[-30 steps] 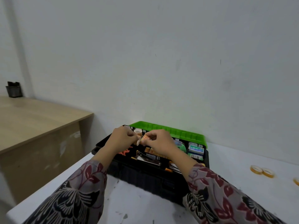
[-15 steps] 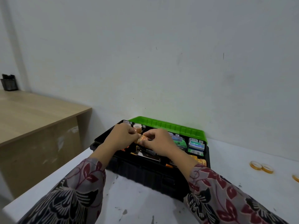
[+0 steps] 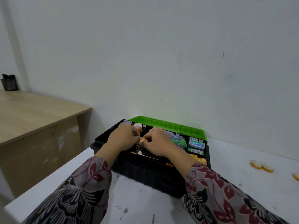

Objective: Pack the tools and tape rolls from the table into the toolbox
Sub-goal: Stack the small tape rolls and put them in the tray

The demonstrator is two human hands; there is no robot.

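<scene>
table (image 3: 64, 183) unchanged; left hand (image 3: 123, 140), right hand (image 3: 161, 143) pinch orange tape (image 3: 143, 140) lower.

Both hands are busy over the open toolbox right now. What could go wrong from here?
1. The orange item is pinched between the left hand and right hand above the toolbox, whose compartments look crowded. A slipped grip could drop it into the wrong one.
2. Two tape rolls and a third roll at the picture's edge lie on the table to the right and could be overlooked.
</scene>
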